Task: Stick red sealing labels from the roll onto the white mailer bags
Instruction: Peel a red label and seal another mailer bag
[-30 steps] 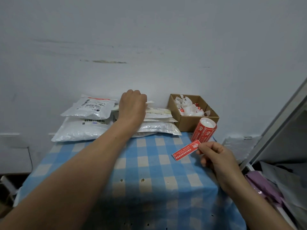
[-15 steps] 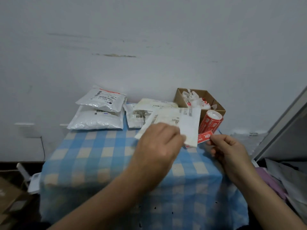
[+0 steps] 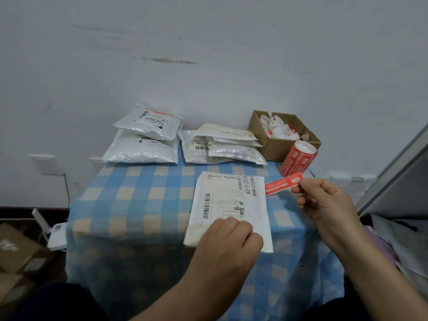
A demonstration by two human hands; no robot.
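head cam: worn on the person's head, so it's basically their eyeline
facing: forward and down onto the checked table (image 3: 143,205), wall (image 3: 208,66) behind
closeness: pretty near, forearms fill the bottom
shared views: just this one

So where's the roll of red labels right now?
The roll stands at the table's far right, against the front of the cardboard box, just beyond the red label pinched in the right hand.

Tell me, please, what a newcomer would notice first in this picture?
Probably the red label, pinched in the right hand just right of the white mailer bag. The left hand presses that bag's near edge onto the blue checked tablecloth. The red label roll stands behind.
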